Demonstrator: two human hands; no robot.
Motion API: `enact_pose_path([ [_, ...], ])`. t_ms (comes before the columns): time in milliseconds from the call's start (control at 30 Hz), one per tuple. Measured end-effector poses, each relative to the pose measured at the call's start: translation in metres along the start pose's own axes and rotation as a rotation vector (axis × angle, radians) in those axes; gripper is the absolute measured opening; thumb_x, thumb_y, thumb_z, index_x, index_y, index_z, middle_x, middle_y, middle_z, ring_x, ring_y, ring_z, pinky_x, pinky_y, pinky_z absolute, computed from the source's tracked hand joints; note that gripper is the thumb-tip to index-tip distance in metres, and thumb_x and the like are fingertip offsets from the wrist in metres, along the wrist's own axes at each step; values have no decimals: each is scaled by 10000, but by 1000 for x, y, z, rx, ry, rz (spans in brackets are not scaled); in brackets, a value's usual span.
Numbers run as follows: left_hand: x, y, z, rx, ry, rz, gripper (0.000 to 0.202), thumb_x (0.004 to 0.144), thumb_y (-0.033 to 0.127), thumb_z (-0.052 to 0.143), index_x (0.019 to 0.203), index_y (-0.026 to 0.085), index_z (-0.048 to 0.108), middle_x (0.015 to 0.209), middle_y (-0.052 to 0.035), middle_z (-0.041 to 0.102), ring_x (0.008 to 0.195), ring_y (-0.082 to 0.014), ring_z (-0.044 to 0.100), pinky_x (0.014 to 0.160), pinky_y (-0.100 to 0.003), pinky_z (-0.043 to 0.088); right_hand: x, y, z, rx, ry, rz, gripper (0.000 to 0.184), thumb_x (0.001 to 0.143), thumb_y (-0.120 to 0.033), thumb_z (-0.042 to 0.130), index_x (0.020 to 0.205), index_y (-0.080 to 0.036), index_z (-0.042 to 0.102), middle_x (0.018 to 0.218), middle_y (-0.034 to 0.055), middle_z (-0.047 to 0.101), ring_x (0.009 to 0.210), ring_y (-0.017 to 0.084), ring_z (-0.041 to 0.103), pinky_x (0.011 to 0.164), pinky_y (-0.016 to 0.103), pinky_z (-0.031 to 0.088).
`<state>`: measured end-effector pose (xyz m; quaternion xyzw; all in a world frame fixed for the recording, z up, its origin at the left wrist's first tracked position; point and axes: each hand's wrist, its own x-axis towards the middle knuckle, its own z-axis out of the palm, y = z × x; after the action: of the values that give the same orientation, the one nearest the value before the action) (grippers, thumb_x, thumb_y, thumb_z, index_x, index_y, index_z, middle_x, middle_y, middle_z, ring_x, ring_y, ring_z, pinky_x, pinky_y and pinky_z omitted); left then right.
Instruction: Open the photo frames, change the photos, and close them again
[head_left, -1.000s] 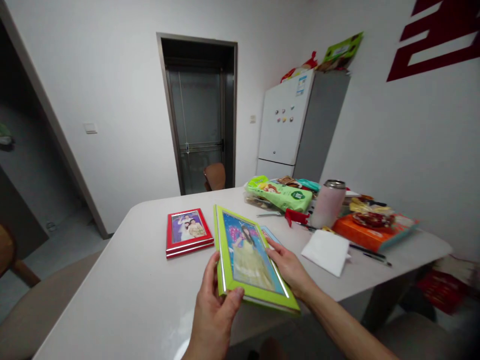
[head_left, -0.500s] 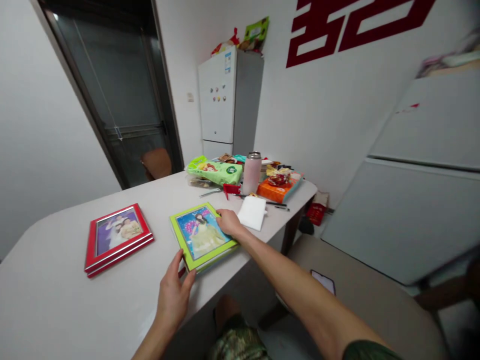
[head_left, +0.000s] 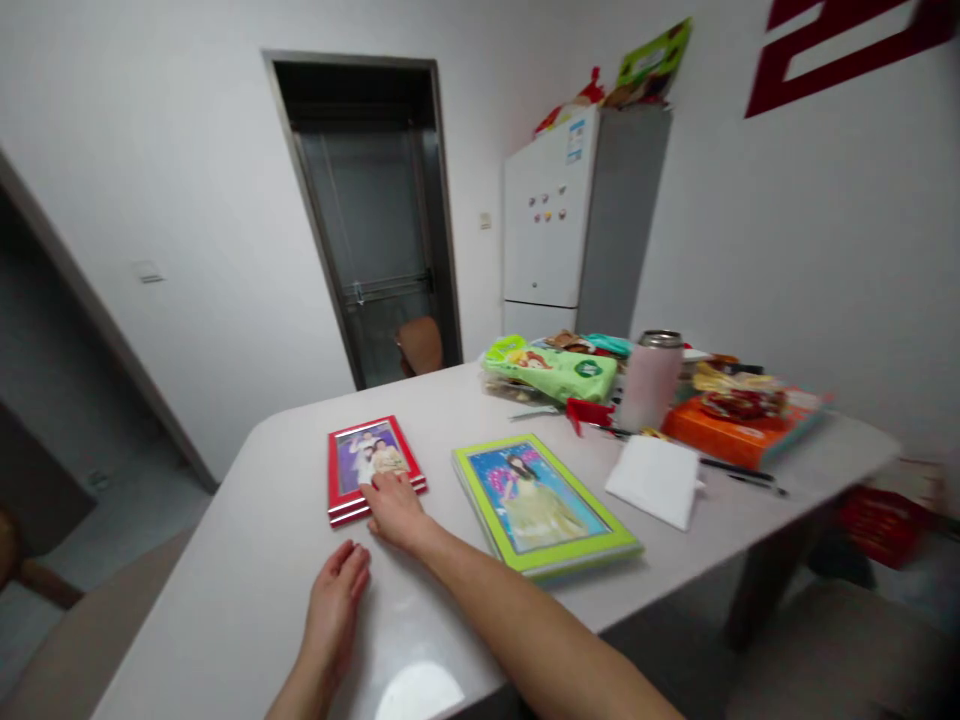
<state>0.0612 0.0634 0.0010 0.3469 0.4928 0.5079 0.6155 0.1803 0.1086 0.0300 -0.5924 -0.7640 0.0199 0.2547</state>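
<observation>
A stack of red picture frames (head_left: 360, 455) lies on the white table (head_left: 247, 560). My right hand (head_left: 394, 508) reaches across and rests its fingers on the stack's near edge, fingers stretched out. My left hand (head_left: 335, 603) lies flat on the table, open and holding nothing. A green picture frame (head_left: 541, 503) showing a figure in a yellow dress lies flat to the right, on top of other frames, with neither hand on it.
A white folded cloth (head_left: 654, 480), pens, a pink flask (head_left: 651, 380), a green snack pack (head_left: 551, 372), red scissors and an orange box (head_left: 731, 428) crowd the table's far right. A white fridge (head_left: 581, 225) and a dark doorway (head_left: 371, 215) stand behind.
The green frame, held in both hands a second ago, now lies flat on the table. My right hand has crossed left to the red frames; my left hand rests on the table.
</observation>
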Motion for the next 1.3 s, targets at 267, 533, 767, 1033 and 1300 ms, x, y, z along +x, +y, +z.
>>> enact_pose_path([
  [267,-16,0,-8,-249,-69,103,197,712,257,590,869,139,573,844,-63,643,761,-158,614,714,-263,465,-42,-31,-5,35,10,-80,225,705,-222,506,922,-169,535,903,79,535,873,209,441,770,350,335],
  [533,-79,17,4,26,-77,500,321,773,266,491,1066,136,487,1001,-84,598,920,-201,552,827,-305,414,-97,-65,-38,758,185,-4,442,664,-189,518,1099,-242,463,1083,58,485,1003,208,436,887,363,335],
  [767,-114,16,-9,701,-313,1137,391,772,201,419,1160,158,434,1062,-128,574,969,-228,535,808,-340,443,-121,-48,-86,1442,262,511,592,688,-405,485,1232,-272,293,1118,88,520,902,220,554,684,347,477],
  [1033,-113,-41,-4,1173,-284,1428,274,807,242,401,1056,215,511,959,-76,645,857,-200,605,644,-248,509,-131,-10,-57,1215,-39,623,658,567,-288,590,1184,-150,406,867,84,661,746,222,614,672,341,475],
  [1300,-100,-65,2,1153,-126,1513,233,801,129,362,846,186,584,822,-54,682,720,-184,640,543,-245,505,-126,12,-19,353,-22,383,463,575,-196,481,1028,-135,554,835,83,635,760,215,581,729,316,430],
])
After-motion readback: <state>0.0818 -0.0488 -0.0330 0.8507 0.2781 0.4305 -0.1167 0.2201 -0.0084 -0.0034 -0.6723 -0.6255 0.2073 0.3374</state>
